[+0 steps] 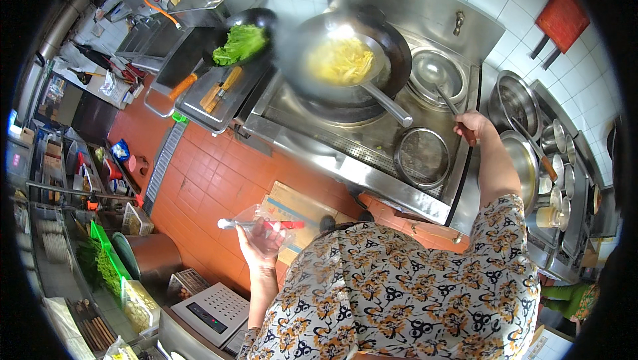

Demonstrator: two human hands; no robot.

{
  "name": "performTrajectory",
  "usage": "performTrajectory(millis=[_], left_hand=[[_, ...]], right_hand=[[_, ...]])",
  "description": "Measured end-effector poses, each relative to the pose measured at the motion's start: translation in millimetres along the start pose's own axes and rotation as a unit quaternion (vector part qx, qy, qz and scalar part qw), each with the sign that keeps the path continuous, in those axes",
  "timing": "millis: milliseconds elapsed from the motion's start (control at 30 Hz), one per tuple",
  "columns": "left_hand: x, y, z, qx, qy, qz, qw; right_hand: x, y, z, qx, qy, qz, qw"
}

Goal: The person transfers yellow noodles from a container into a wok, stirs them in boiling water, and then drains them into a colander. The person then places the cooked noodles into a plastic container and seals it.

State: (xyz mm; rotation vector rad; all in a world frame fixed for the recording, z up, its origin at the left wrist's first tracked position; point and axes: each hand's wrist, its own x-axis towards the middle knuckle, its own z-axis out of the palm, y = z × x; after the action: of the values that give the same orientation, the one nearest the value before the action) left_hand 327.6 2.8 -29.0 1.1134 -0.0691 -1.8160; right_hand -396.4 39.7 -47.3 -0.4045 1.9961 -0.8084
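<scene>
My right hand (473,126) grips the wooden handle of a ladle (448,100), whose head reaches into a round metal basin (433,68) at the back right of the stove. On the palm of my left hand (261,240), over the floor, rests a crinkled clear plastic packet (259,215) with a red part; what it contains is unclear. Before me a large dark wok (398,51) sits on the burner. In it lies a metal strainer (386,103), its thick handle towards me, holding steaming yellow shredded food (344,63).
Left of the stove, a smaller wok (264,18) holds green lettuce (241,43). A metal ring (398,160) lies on the stove's front right. Steel bowls (503,90) and several small pots (552,135) stand at the right. Another person's green sleeve (563,297) shows at lower right.
</scene>
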Motion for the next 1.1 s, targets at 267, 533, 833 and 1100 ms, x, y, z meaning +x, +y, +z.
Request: performTrajectory(millis=[267,533,833,1100], left_hand=[[21,3,-82,0.008,0.079,0.024,0.997],[29,7,-165,-0.023,0.174,0.004,0.984],[43,-6,-206,-0.011,0.217,-0.028,0.976],[32,-8,-225,-0.030,0.207,-0.027,0.977]], right_hand=[[-86,-61,23,-0.558,0.247,-0.025,0.792],[-145,-62,3,-0.530,0.346,-0.083,0.769],[-163,-135,103,0.003,0.045,-0.205,0.978],[-150,-179,194,0.010,-0.048,-0.166,0.985]])
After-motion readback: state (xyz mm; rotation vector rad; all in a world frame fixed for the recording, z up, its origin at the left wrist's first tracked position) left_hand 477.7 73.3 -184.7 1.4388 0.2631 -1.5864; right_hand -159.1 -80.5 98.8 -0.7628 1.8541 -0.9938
